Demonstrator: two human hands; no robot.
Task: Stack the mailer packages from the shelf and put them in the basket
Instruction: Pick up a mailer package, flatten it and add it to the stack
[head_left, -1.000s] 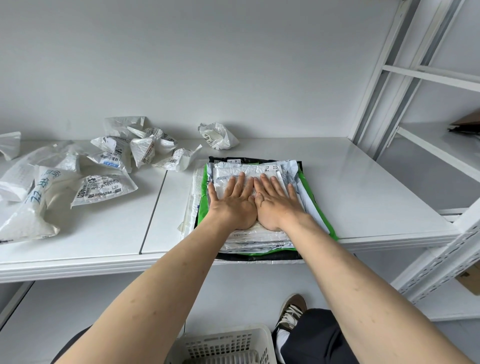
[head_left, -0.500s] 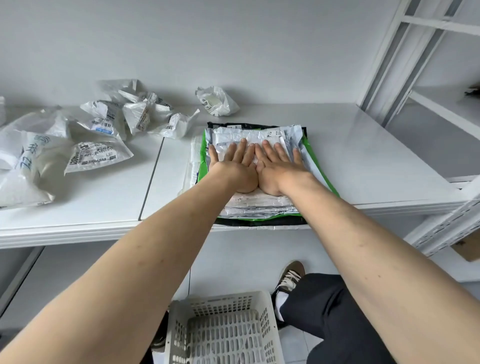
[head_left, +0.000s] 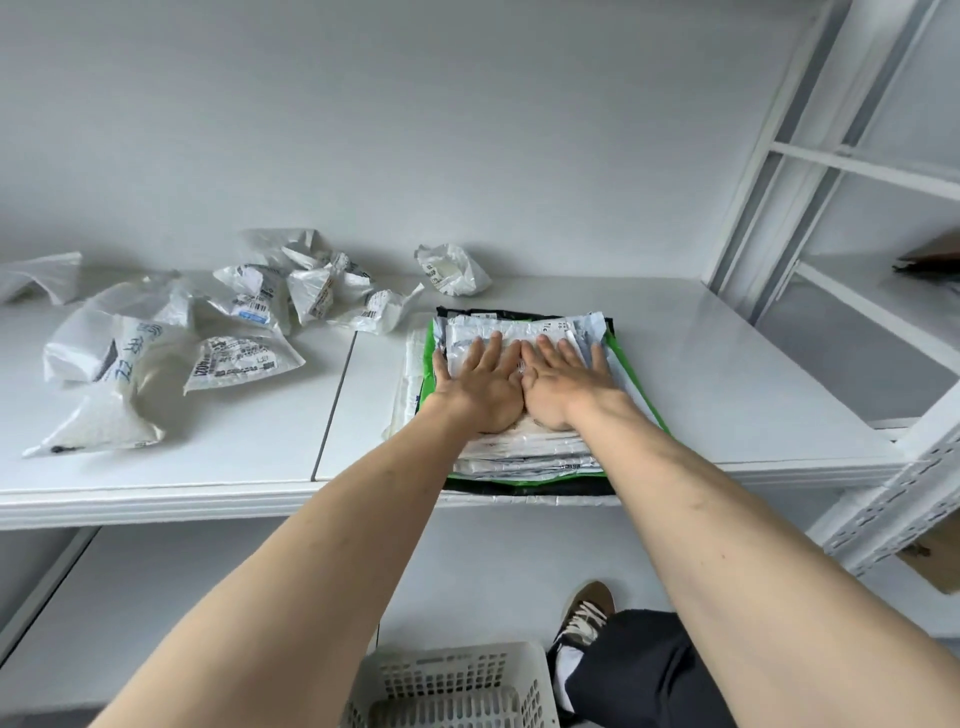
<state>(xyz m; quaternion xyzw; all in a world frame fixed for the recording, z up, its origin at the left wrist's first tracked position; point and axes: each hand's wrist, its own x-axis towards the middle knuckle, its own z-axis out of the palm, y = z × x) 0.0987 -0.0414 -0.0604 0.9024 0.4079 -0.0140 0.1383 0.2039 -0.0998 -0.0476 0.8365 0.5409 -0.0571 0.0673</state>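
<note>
A flat stack of mailer packages (head_left: 524, 452), white on top with a green and a black one beneath, lies on the white shelf (head_left: 753, 395) near its front edge. My left hand (head_left: 480, 384) and my right hand (head_left: 563, 382) lie side by side on top of the stack, palms down with straight fingers pressing it. Several crumpled white mailers (head_left: 156, 364) are scattered over the left part of the shelf, and one more crumpled mailer (head_left: 452, 270) sits behind the stack. A white perforated basket (head_left: 452, 686) stands on the floor below me.
A second white shelving unit (head_left: 852, 161) stands at the right, with a dark item (head_left: 930, 260) on its shelf. The grey wall closes the back. My shoe (head_left: 584, 618) and dark trouser leg are on the floor right of the basket.
The view dipped down toward the basket and has come back up. Both hands have stayed flat on the stack, with fingers slightly more spread now.
</note>
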